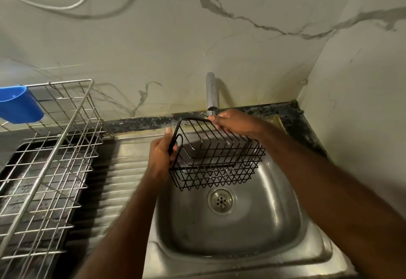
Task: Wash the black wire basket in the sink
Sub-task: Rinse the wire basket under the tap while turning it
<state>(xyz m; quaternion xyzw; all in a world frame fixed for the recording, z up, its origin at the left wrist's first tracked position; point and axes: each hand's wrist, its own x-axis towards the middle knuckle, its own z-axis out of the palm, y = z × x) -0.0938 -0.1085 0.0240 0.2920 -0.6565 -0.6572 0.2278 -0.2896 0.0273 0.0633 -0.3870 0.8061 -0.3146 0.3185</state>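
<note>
The black wire basket [216, 162] hangs in the air above the steel sink [228, 230], just over the drain [222, 200]. My left hand [161, 155] grips the basket's left end by its curved black frame bar. My right hand [232, 123] grips the top rear frame bar at the back right, right below the chrome tap [211, 91]. No water stream shows from the tap. The sink bowl holds nothing else.
A ribbed steel drainboard [123, 175] lies left of the bowl. Further left stands a metal wire dish rack [46, 158] over a dark tray, with a blue plastic cup [18, 104] hung on its back. Marble walls close the back and right.
</note>
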